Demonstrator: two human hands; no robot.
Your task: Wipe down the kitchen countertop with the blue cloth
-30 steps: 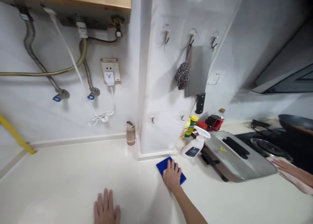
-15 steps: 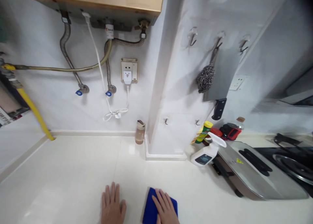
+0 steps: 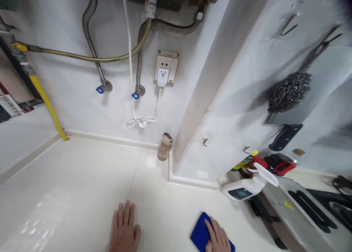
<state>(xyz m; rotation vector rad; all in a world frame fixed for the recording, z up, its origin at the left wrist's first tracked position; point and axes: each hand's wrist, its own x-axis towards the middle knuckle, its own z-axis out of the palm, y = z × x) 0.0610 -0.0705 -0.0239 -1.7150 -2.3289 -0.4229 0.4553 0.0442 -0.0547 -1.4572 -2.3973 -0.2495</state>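
Observation:
My left hand [image 3: 125,228] lies flat on the white countertop [image 3: 90,193], fingers stretched out and holding nothing. To its right, my right hand [image 3: 218,237] presses on a folded blue cloth [image 3: 200,232] against the counter, its thumb tucked at the cloth's near side. Part of the cloth is hidden under the palm. Up and to the right of that hand stands a white spray bottle [image 3: 244,189] with a dark label.
A beige drinking bottle [image 3: 165,147] stands by the pillar [image 3: 198,164]. At right are a lidded electric pan [image 3: 291,211] and a red-and-black container [image 3: 283,165]. A steel scrubber [image 3: 290,91] and a cleaver [image 3: 286,137] hang from hooks. A yellow hose [image 3: 48,107] runs down at left.
My right hand has slid the blue cloth to the right across the counter, away from my left hand. The left hand stays about where it was. The view has tilted and come closer to the wall.

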